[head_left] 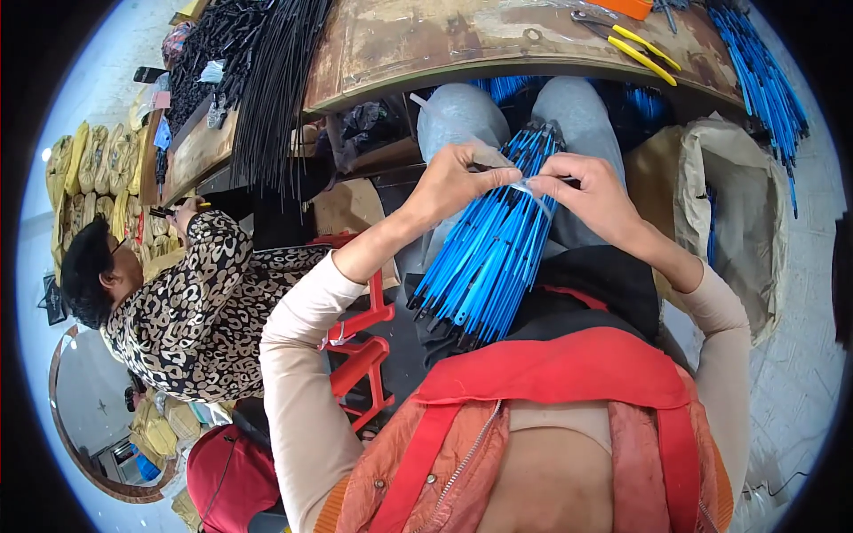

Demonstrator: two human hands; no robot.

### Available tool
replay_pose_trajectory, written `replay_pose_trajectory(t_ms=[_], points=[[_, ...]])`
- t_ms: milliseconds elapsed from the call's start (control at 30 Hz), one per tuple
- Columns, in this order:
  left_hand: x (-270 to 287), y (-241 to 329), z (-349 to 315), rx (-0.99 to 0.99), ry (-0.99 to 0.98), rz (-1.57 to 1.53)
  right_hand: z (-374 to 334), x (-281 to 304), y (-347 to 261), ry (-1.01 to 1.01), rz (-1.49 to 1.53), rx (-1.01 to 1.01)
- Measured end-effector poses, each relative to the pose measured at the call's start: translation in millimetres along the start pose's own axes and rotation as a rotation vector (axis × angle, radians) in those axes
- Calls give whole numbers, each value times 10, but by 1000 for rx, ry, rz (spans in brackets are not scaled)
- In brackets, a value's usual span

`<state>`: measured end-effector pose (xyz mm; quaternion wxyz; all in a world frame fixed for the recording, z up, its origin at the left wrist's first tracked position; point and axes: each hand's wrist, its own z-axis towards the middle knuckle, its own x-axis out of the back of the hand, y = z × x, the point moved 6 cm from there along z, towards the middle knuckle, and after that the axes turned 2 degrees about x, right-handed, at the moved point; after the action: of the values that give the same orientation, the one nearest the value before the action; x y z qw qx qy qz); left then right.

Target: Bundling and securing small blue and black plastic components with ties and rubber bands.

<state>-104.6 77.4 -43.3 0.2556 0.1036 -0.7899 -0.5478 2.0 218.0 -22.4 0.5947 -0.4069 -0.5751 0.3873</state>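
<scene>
A thick bundle of thin blue rods with black ends lies slanted across my lap, its lower end fanned out. A clear plastic strip runs around the bundle near its upper part. My left hand is closed, thumb and fingers pinching the strip over the rods. From the other side my right hand pinches the strip too, its fingertips close to the left ones. The strip's ends are partly hidden by my fingers.
Ahead is a worn wooden table with yellow-handled pliers, more blue rods and long black rods. An open paper sack stands at right. At left, a co-worker sits near a red plastic stool.
</scene>
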Motion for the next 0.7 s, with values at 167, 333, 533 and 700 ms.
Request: replay_pose_trajectory(t_ms=[167,333,533,700], points=[[-13,-62,-16,98,45,-190,-20,-16,-55,9,-25,26],[-30,-97,9,-40,79,-250,-39,-12,-56,22,-74,38],[-34,-126,50,34,21,-328,-36,6,23,53,-64,53],[-41,-67,79,-89,3,-286,-92,2,-39,90,-107,106]])
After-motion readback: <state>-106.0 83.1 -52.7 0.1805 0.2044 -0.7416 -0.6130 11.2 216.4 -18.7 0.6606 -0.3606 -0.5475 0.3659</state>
